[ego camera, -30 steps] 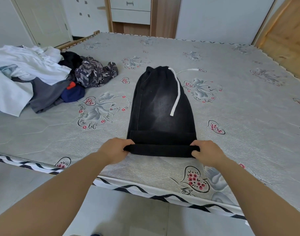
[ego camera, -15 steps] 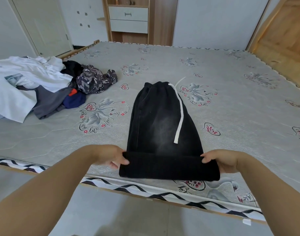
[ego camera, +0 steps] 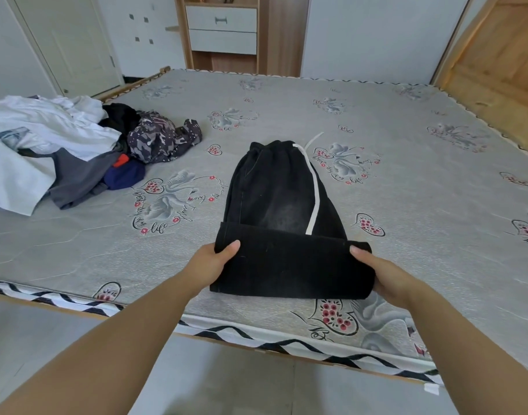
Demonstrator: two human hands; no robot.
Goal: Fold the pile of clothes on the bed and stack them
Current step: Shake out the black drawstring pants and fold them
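Note:
Black trousers with a white drawstring lie lengthwise on the grey patterned mattress, waistband at the far end. Their near end is folded up into a wide flap. My left hand grips the flap's left edge, thumb on top. At the flap's right edge my right hand holds it the same way. The flap is raised off the mattress and overlaps the lower part of the trousers. A pile of unfolded clothes sits at the left: white, grey, blue, black and camouflage pieces.
The mattress's near edge with a black zigzag trim runs just below my hands, with pale floor tiles beneath. A wooden headboard rises at the right. A drawer unit and a door stand beyond the far edge.
Both hands lifted the rolled near end of the trousers and carried it away from me over the legs, so the folded flap is now wider and covers more cloth.

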